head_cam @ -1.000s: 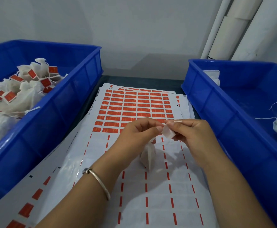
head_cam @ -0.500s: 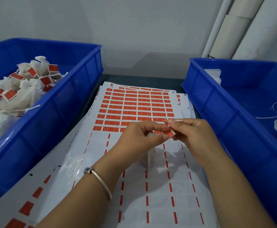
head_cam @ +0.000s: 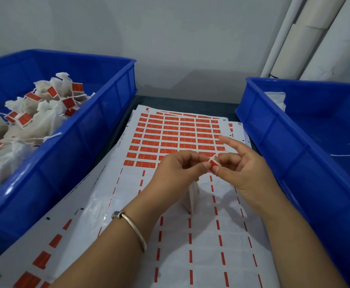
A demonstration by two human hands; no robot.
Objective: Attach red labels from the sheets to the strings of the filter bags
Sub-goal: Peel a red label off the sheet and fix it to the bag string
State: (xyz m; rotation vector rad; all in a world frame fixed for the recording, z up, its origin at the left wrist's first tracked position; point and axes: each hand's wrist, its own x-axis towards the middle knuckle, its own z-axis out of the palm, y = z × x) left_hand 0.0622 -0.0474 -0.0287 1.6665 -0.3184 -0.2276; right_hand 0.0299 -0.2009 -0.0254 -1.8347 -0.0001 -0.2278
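Red label [head_cam: 212,163] (on string [head_cam: 215,156]), pinched by both hands [head_cam: 211,169]

1. Two bare forearms and hands reach in from the bottom edge, with no sleeves in view.
2. The left wrist wears a thin silver bangle [head_cam: 135,229] with a small knob at one end.
3. The right wrist [head_cam: 274,206] is unadorned.

Plain grey-white wall [head_cam: 170,38] behind dark tabletop [head_cam: 182,101]; white pipes [head_cam: 315,36] run up right corner; soft even light, faint shadow on wall.
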